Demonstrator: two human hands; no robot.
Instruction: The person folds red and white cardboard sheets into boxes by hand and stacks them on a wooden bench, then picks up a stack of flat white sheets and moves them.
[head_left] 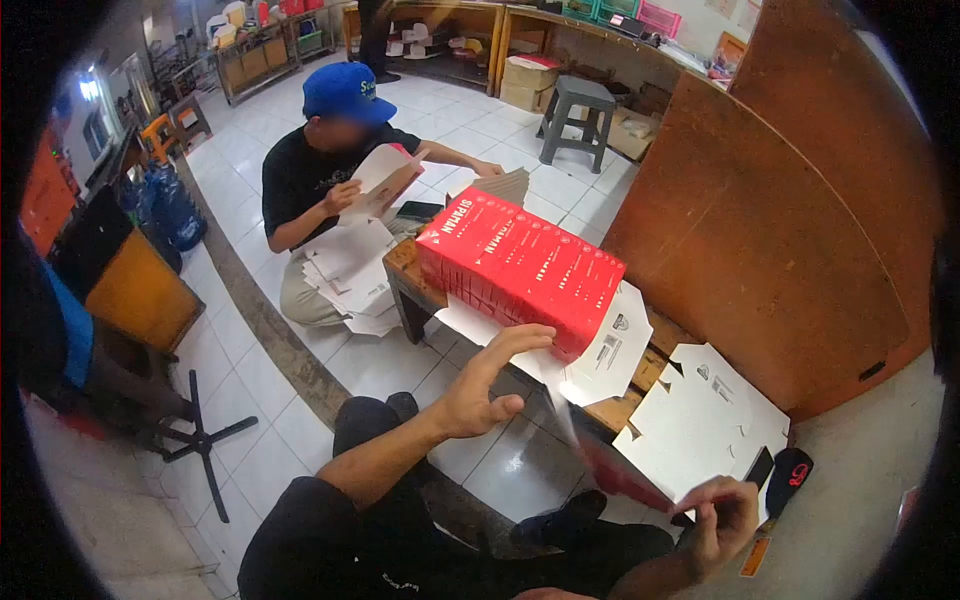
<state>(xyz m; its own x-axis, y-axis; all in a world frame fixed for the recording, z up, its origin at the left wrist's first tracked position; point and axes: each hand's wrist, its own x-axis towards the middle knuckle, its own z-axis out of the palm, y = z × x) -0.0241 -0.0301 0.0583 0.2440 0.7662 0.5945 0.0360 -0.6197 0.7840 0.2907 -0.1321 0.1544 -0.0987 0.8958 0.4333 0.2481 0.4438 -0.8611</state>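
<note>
My right hand (pixel 722 518) pinches the corner of a flat red-and-white cardboard box blank (pixel 612 462), seen nearly edge-on and smeared by motion. My left hand (pixel 492 385) is open, thumb and fingers spread, near the blank's far end. Just beyond that hand, a stack of folded red boxes (pixel 520 262) with white lettering stands on a low wooden bench (pixel 650 372). White printed blanks (pixel 622 345) lie under and beside the stack's near end. More flat white blanks (pixel 705 410) are piled at the bench's right end.
Across the bench, a seated person (pixel 325 165) in a blue cap handles another blank, with white sheets (pixel 350 270) on their lap. A brown wooden panel (pixel 770 230) stands along the right. A dark cap (pixel 790 480) lies near my right hand. A grey stool (pixel 580 115) stands behind.
</note>
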